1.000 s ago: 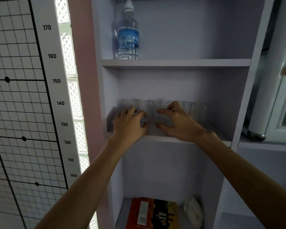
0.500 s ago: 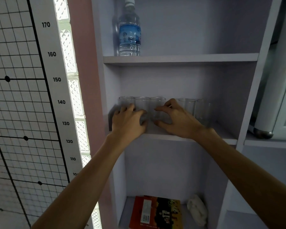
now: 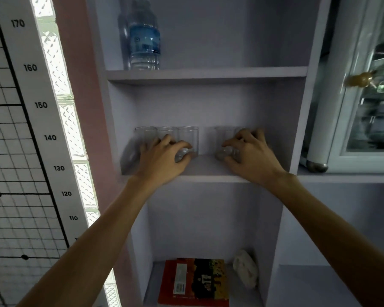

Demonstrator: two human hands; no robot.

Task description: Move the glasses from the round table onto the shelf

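Observation:
Several clear glasses stand in a row at the back of the middle shelf [image 3: 206, 168] of a pale cupboard. Three of them form a left group [image 3: 187, 138]. My left hand [image 3: 162, 160] rests over this group, its fingers curled round the base of the right-hand glass there. After a gap, more glasses [image 3: 225, 138] stand to the right. My right hand [image 3: 251, 154] covers them, with thumb and fingers closed round the base of the nearest one. The glasses behind that hand are mostly hidden.
A water bottle [image 3: 144, 41] stands on the shelf above. On the compartment floor below lie a red book [image 3: 195, 282] and a crumpled white thing [image 3: 245, 271]. A height chart [image 3: 40, 105] hangs at the left, and a glass-door cabinet with a brass knob [image 3: 359, 79] stands at the right.
My right hand has shifted from the middle of the row to the right-hand glasses, and a gap now shows in the row. My left hand stays on the left group.

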